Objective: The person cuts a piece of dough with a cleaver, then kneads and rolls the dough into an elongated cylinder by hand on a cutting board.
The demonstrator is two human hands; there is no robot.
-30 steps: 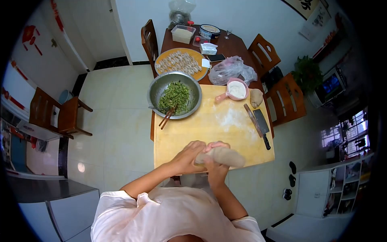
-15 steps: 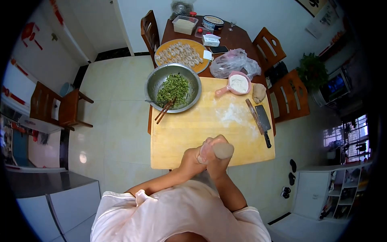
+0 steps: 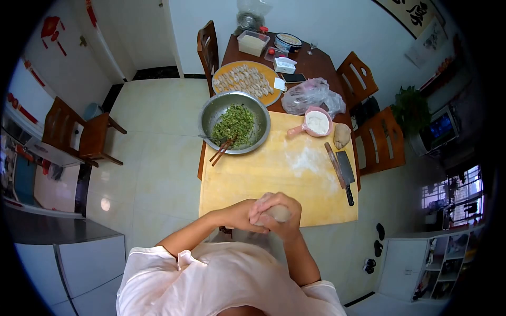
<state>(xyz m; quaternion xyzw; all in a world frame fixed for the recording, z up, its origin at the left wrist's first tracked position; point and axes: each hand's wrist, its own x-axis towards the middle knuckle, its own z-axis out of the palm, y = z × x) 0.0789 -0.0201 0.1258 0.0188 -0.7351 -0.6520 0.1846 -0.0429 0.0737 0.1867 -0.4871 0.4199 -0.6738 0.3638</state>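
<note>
A lump of pale dough (image 3: 279, 213) is squeezed between my hands over the near edge of the wooden board (image 3: 242, 181). My left hand (image 3: 246, 215) presses on it from the left, its fingers partly hidden. My right hand (image 3: 287, 206) wraps round it from the right, with fingers curled over the top. Beyond them, loose flour (image 3: 307, 160) dusts the board. A rolling pin (image 3: 334, 164) and a cleaver (image 3: 345, 171) lie side by side on the right. Another piece of dough (image 3: 341, 136) rests at the board's far right corner.
A metal bowl (image 3: 262, 131) of chopped green filling (image 3: 234, 125), with chopsticks (image 3: 220, 153), stands at far left. Behind it is a yellow tray (image 3: 274, 98) of dumplings (image 3: 243, 80). A pink scoop (image 3: 296, 130) of flour and a plastic bag (image 3: 311, 96) sit nearby. Chairs (image 3: 382, 139) flank the table.
My hands have turned and closed further round the dough, which bulged out more on the right before. The whole view has shifted slightly, so the table appears lower.
</note>
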